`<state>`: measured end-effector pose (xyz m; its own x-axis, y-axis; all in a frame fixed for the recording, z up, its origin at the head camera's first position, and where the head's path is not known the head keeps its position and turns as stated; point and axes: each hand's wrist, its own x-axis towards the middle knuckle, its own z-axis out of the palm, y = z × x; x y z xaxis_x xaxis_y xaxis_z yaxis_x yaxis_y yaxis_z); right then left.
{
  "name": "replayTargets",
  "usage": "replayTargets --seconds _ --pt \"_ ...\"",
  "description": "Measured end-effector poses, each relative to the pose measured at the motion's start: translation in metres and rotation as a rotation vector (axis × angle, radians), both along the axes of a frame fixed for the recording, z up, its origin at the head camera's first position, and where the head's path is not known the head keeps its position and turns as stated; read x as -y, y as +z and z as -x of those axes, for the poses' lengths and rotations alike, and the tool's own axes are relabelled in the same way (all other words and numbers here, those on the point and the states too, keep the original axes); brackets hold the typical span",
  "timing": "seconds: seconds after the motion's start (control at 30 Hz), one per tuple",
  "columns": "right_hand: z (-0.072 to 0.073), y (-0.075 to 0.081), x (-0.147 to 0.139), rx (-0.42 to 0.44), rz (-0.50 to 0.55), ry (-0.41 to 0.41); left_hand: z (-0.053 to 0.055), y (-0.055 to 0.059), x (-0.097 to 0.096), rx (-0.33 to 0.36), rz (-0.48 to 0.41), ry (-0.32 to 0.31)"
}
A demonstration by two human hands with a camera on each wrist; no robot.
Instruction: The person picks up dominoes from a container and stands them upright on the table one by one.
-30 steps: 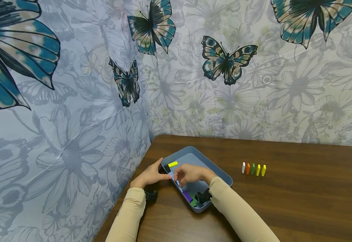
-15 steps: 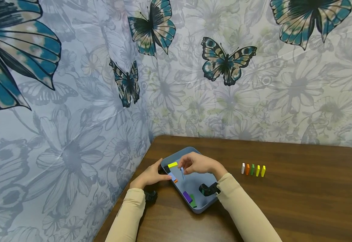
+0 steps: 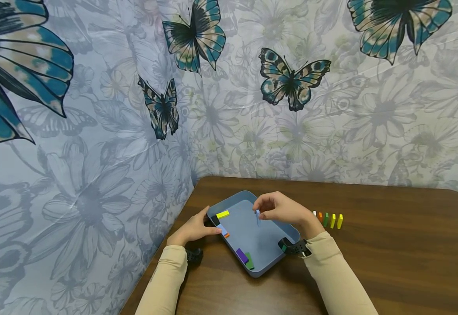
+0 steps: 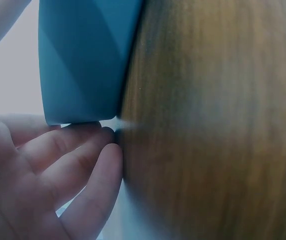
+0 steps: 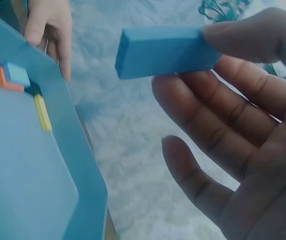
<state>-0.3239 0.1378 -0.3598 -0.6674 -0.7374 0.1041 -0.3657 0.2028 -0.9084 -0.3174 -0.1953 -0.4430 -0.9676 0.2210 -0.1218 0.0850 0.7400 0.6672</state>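
My right hand (image 3: 284,210) pinches a light blue rectangular block (image 5: 163,52) between thumb and fingers, above the far right part of the blue-grey tray (image 3: 248,232). In the right wrist view its little finger is held apart from the block. My left hand (image 3: 193,228) rests against the tray's left side, thumb at the rim and fingers along the outside wall, fairly straight in the left wrist view. Near that thumb lie a yellow block (image 3: 223,214), a black block (image 3: 215,220), a blue block (image 3: 222,229) and an orange block (image 3: 226,235).
Purple (image 3: 242,255) and green (image 3: 249,261) blocks lie at the tray's near left side. Right of the tray, several blocks stand upright in a row: white (image 3: 314,214), orange (image 3: 320,217), green (image 3: 326,219) and yellow (image 3: 337,221). Patterned walls border the brown table (image 3: 402,245).
My right hand has lifted the light blue block from the tray's left side and carried it rightward and away from me. My left hand has stayed at the tray's side.
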Motion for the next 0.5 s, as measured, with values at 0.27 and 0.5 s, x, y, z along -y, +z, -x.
replayTargets --seconds 0.27,0.5 --pt "0.003 0.000 -0.064 -0.103 0.018 -0.088 0.002 -0.002 -0.002 0.008 -0.008 0.013" --pt "0.003 0.005 -0.123 -0.094 0.115 -0.157 0.003 -0.003 -0.003 0.004 -0.012 0.013"
